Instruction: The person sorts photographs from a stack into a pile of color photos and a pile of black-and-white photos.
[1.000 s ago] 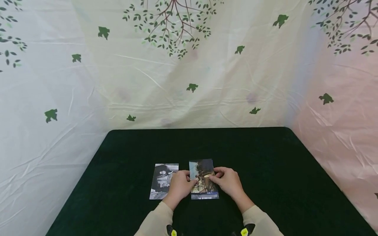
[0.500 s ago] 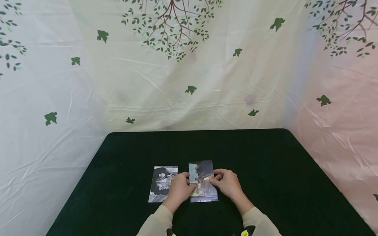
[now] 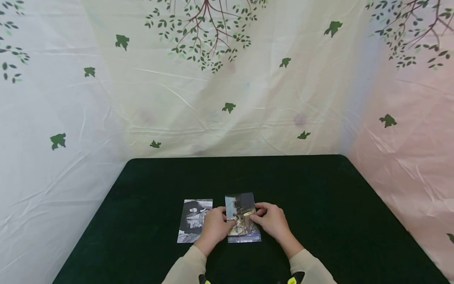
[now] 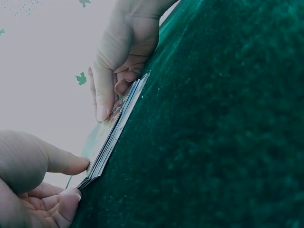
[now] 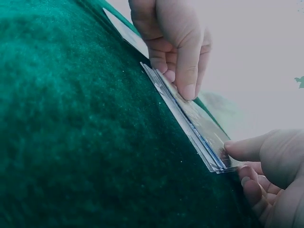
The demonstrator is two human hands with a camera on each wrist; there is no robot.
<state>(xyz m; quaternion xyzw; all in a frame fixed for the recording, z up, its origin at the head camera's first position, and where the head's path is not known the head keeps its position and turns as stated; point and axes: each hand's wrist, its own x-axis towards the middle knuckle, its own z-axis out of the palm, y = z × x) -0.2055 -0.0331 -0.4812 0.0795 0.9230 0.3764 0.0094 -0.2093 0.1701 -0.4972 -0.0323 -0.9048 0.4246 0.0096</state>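
A stack of picture cards [image 3: 242, 213] lies on the dark green cloth, its top card showing a colourful scene with sky and figures. My left hand [image 3: 215, 227] grips the stack's left edge, thumb on top and fingers at the side. On the opposite edge, my right hand [image 3: 272, 221] pinches it the same way. From the side in the left wrist view, the stack [image 4: 114, 133] shows several thin layers, slightly uneven. A black-and-white picture card [image 3: 191, 223] lies flat to the left, partly covered by my left hand.
Dark green velvety cloth [image 3: 319, 197] covers the table. Behind and to both sides hangs a pale fabric curtain [image 3: 170, 102] printed with branches and green birds or leaves. Light sleeves [image 3: 186, 264] reach in from the near edge.
The view has shifted slightly. Both hands keep their hold on the stack with hardly any movement; a glare on the top card half a second ago has faded.
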